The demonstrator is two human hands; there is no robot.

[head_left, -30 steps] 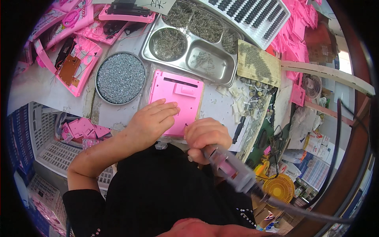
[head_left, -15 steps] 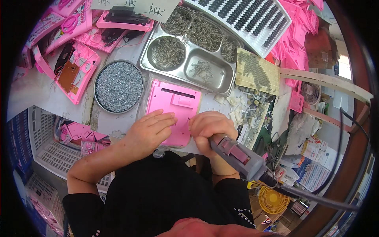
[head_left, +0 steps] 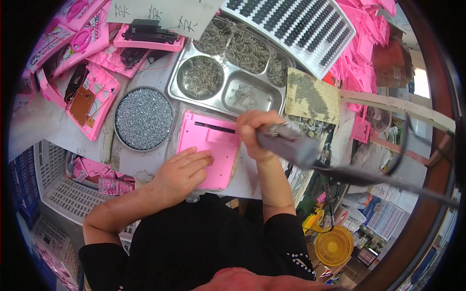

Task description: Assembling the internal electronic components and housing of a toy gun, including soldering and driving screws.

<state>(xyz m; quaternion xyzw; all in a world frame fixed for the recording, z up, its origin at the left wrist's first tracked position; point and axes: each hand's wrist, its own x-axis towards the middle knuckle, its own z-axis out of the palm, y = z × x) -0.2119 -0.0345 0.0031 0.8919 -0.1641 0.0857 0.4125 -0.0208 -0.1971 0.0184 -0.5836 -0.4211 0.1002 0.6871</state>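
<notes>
A pink plastic panel [head_left: 216, 150] with a dark slot near its far edge lies flat in front of me. My left hand [head_left: 182, 172] rests on its near left part, fingers stretched out over the surface. My right hand [head_left: 257, 133] is wrapped round a grey electric screwdriver [head_left: 291, 145], whose cord runs off to the right. It is over the panel's far right corner; the driver's tip is hidden by the hand. Left of the panel stands a round tin [head_left: 116, 127] full of small silvery screws [head_left: 144, 117].
Beyond the panel is a steel compartment tray [head_left: 264, 99] with small metal springs. Right of it lies a yellowish card [head_left: 335, 104] covered in tiny parts. A white rack [head_left: 349, 36] holds rows of black pieces. Pink housings [head_left: 94, 99] with wires are piled at left.
My right hand has lifted the screwdriver away from the panel's right edge toward its far right corner. The panel appears slightly lower in view; my left hand stays on it.
</notes>
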